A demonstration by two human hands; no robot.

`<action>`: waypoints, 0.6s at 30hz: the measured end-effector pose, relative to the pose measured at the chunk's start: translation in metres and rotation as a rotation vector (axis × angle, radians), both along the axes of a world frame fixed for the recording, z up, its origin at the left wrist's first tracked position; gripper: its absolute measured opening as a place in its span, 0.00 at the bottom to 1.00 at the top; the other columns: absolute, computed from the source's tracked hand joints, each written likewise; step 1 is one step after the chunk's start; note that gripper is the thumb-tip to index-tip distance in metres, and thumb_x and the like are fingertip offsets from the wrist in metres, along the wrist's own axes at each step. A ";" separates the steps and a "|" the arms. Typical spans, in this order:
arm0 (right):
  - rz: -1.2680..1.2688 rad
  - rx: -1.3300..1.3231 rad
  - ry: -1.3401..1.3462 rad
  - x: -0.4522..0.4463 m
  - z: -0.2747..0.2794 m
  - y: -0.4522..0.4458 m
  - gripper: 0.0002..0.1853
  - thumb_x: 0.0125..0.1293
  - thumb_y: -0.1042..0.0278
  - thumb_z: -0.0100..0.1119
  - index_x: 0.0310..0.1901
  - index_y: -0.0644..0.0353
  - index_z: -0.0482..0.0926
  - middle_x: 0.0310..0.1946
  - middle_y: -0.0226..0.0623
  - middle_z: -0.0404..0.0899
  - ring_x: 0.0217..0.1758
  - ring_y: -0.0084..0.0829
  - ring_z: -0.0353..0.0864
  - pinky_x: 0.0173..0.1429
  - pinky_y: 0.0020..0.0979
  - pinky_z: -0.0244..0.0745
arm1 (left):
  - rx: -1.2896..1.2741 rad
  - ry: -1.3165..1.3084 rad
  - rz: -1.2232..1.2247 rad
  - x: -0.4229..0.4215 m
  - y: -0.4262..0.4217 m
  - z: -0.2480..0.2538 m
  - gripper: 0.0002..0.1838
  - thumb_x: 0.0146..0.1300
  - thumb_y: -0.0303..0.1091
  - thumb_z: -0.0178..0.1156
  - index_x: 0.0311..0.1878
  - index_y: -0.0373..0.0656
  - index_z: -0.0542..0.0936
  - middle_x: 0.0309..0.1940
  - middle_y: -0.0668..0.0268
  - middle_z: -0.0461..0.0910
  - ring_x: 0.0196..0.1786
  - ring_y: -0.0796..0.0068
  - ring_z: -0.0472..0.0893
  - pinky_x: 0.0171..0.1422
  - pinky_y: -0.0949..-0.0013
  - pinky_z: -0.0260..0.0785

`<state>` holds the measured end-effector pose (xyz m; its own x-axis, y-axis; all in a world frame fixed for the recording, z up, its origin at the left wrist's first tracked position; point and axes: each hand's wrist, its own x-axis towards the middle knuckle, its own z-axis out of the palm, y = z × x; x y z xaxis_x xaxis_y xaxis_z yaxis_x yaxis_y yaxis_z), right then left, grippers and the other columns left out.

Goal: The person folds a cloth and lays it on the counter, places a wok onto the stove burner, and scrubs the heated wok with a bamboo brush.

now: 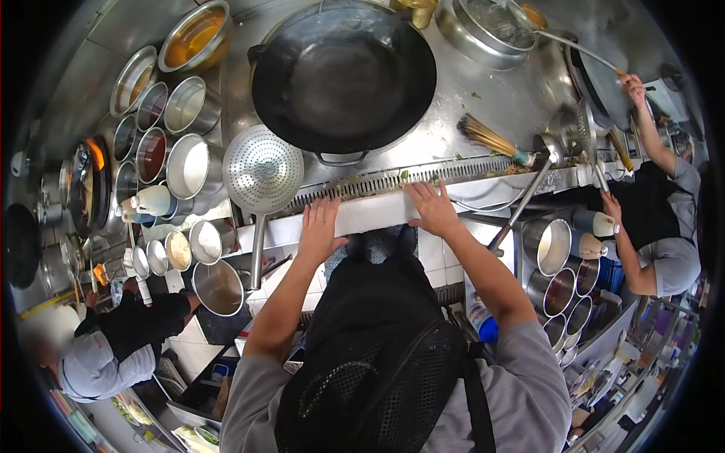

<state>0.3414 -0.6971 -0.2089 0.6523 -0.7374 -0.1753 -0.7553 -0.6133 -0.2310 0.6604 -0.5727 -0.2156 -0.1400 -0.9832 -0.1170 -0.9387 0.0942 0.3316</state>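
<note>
My left hand (pixel 322 226) rests on the metal front edge (pixel 370 214) of the stove, fingers stretched out, holding nothing. On the same edge, farther right, lies my right hand (pixel 433 210), also empty with its fingers spread. A large black wok (pixel 343 83) sits beyond both hands, with nothing visible inside it. Close to my left hand is a round perforated strainer (pixel 263 170), its handle hanging over the edge. To the right of my right hand lie a bamboo wok brush (pixel 487 136) and a ladle (pixel 538 174) with its handle pointing toward me.
Several metal pots of sauces and seasonings (pixel 188 166) stand at the left. A bowl of amber liquid (pixel 195 39) is behind them. More containers (pixel 547 245) stand at the right. One co-worker (pixel 657 196) holds long-handled tools at the right; another (pixel 113 347) is at the left.
</note>
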 end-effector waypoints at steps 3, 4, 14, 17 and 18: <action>0.028 -0.002 0.130 -0.005 -0.002 -0.005 0.54 0.50 0.49 0.86 0.77 0.50 0.66 0.69 0.32 0.73 0.78 0.36 0.70 0.83 0.70 0.54 | 0.047 -0.076 -0.022 -0.005 -0.006 -0.014 0.63 0.47 0.49 0.85 0.83 0.45 0.59 0.73 0.57 0.69 0.79 0.53 0.66 0.87 0.44 0.53; 0.058 0.011 0.192 -0.008 -0.004 -0.010 0.54 0.49 0.49 0.86 0.76 0.51 0.66 0.68 0.31 0.74 0.77 0.36 0.70 0.84 0.70 0.52 | 0.051 -0.078 -0.023 -0.006 -0.006 -0.017 0.63 0.47 0.49 0.85 0.83 0.45 0.59 0.73 0.57 0.69 0.79 0.53 0.66 0.87 0.44 0.53; 0.086 -0.061 0.271 -0.016 -0.010 -0.009 0.52 0.48 0.51 0.86 0.74 0.54 0.68 0.63 0.33 0.76 0.75 0.37 0.72 0.85 0.72 0.48 | 0.052 -0.004 -0.012 0.006 0.001 -0.023 0.64 0.45 0.45 0.86 0.84 0.44 0.59 0.76 0.59 0.67 0.82 0.58 0.64 0.89 0.47 0.51; 0.073 -0.135 0.339 -0.013 -0.014 -0.005 0.57 0.48 0.49 0.87 0.78 0.55 0.65 0.69 0.36 0.74 0.80 0.40 0.68 0.85 0.72 0.47 | 0.040 -0.015 0.019 0.009 0.007 -0.018 0.64 0.45 0.44 0.86 0.83 0.43 0.59 0.78 0.58 0.65 0.84 0.56 0.61 0.90 0.47 0.51; 0.074 -0.134 0.337 -0.013 -0.012 -0.003 0.57 0.48 0.49 0.87 0.78 0.55 0.65 0.69 0.36 0.74 0.80 0.40 0.68 0.85 0.72 0.47 | 0.038 -0.028 0.044 0.009 0.009 -0.013 0.63 0.46 0.43 0.86 0.83 0.43 0.59 0.79 0.57 0.64 0.84 0.54 0.61 0.90 0.47 0.51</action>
<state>0.3280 -0.6996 -0.2204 0.6269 -0.7212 -0.2946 -0.7276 -0.6772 0.1096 0.6693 -0.5640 -0.2290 -0.0927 -0.9832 -0.1574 -0.9508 0.0405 0.3073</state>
